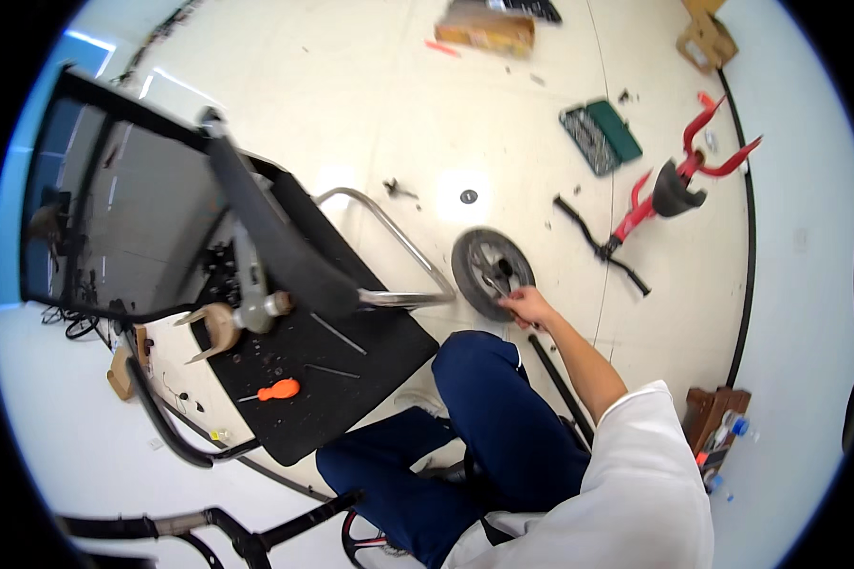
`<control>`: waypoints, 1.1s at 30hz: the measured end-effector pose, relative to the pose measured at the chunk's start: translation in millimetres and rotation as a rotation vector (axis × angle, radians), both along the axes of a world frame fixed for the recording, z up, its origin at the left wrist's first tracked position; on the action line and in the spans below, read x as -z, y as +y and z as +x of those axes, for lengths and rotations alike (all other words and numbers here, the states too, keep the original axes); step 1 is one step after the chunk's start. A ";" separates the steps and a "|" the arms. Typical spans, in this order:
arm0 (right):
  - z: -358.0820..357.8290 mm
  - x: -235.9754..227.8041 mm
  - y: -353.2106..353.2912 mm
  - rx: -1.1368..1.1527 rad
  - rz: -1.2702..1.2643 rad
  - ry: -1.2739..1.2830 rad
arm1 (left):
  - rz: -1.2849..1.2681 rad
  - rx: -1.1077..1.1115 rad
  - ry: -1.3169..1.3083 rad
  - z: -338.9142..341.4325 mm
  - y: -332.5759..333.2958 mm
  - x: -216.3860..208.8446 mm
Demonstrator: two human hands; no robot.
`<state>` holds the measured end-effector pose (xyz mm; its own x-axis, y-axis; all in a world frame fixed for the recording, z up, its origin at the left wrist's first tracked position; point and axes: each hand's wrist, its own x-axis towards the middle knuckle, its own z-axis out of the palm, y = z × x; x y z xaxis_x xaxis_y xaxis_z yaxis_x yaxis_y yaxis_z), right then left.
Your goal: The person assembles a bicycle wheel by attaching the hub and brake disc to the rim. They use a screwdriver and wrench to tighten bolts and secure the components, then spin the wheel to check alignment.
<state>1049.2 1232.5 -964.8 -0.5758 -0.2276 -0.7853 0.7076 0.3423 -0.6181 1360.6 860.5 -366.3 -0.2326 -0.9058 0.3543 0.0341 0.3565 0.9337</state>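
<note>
right hand (529,306) grip closed on wheel (491,271) hub

Left hand out of sight. Right hand (529,305) fingertips partly masked against wheel (492,273) hub; grip on the thin tool there too small to tell. Cardboard box (485,27) cut off by top edge. Small black bits on mat (351,370) too tiny to identify.

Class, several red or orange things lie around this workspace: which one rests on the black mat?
The orange-handled screwdriver rests on the black mat. The red bike frame lies on bare floor, further away.
</note>
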 end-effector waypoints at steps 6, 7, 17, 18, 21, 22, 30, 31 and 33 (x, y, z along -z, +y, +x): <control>23.2 -108.8 12.8 0.104 -0.197 0.014 | 0.120 -0.171 0.117 47.6 -26.2 9.7; 26.5 -127.2 15.9 0.033 -0.179 0.124 | 0.184 -0.081 0.187 58.8 -40.6 15.5; 53.4 -437.6 -30.1 -0.026 -0.612 0.800 | 0.096 0.107 -0.054 46.1 51.3 -20.3; 55.4 -469.7 -37.1 -0.081 -0.657 0.945 | 0.044 0.111 -0.051 41.0 51.2 -16.2; 72.8 -558.7 -67.1 -0.178 -0.674 1.356 | -0.002 0.159 -0.087 40.5 58.8 -11.2; 82.2 -597.5 -73.6 -0.398 -0.598 1.591 | -0.043 0.172 -0.001 37.5 63.9 -13.7; 176.1 -741.8 -170.4 -0.564 -0.489 2.572 | -0.076 0.258 -0.053 49.0 79.0 -13.2; 177.4 -750.4 -173.4 -0.588 -0.481 2.646 | -0.114 0.247 -0.055 48.5 78.5 -13.2; 180.3 -761.6 -177.8 -0.624 -0.471 2.689 | -0.149 0.233 -0.067 48.6 81.9 -17.4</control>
<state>1229.4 1054.6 -203.3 0.4046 -0.4258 0.8093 -0.9143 -0.1706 0.3674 1409.2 942.4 -348.9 -0.4555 -0.7644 0.4563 0.0714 0.4795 0.8746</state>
